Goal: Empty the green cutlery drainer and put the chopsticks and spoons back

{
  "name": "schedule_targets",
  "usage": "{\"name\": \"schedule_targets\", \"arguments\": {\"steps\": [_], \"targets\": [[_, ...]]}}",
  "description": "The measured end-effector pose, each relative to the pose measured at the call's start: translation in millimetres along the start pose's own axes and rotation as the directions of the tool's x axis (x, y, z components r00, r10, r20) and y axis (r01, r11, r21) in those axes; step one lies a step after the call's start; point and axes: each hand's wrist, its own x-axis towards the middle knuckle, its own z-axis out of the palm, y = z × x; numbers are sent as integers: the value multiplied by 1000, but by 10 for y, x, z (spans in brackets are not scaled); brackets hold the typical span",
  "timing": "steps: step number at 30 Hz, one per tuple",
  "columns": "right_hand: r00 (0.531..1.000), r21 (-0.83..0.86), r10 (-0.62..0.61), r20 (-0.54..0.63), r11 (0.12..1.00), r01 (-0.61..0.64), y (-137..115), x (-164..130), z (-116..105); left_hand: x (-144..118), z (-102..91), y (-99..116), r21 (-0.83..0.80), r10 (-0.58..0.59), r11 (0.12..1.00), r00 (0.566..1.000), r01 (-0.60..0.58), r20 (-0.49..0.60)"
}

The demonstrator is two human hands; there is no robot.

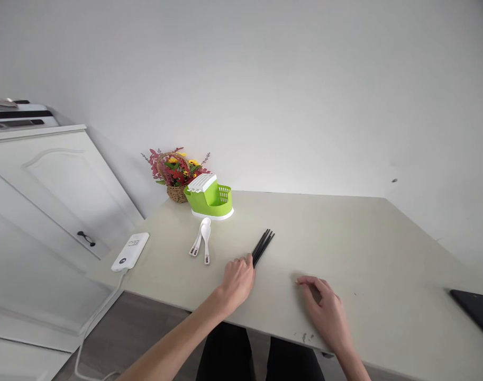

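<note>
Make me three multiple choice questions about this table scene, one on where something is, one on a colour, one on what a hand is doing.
1. Where do the white spoons lie?
A. in front of the green holder
B. inside the flower basket
C. on the dark tablet

2. What colour are the chopsticks?
A. red
B. black
C. white

3. What is the left hand doing?
A. holding the power bank
B. resting in the lap
C. touching the chopsticks' near end

Answers:
1 A, they lie on the table just before the green holder.
2 B, they are a dark bundle.
3 C, its fingers meet the near end.
</note>
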Motion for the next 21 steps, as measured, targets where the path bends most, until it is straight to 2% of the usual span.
{"name": "schedule_targets", "arguments": {"steps": [4, 7, 10, 14, 17, 21], "targets": [[1000, 12, 12, 3, 1000, -12, -6, -4, -9, 45, -8, -22, -3, 17, 1000, 1000, -17, -15], [1000, 18, 21, 11, 1000, -22, 4, -16, -10, 75, -34, -172, 7, 21, 1000, 995, -20, -103], [999, 21, 40, 24, 999, -40, 14, -31, -10, 113, -35, -460, 4, -38, 999, 959, 40, -281], [998, 21, 57, 30, 998, -58, 18, -36, -6, 121, 117, -968, 16, -179, 978, 869, 210, -461], [999, 11, 42, 20, 999, -43, 23, -29, 2, 84, 317, -1292, 7, -279, 945, 821, 326, -497], [999, 4, 33, 8, 999, -33, 48, -22, 12, 50, 517, -1528, -18, -365, 913, 798, 407, -479]]}}
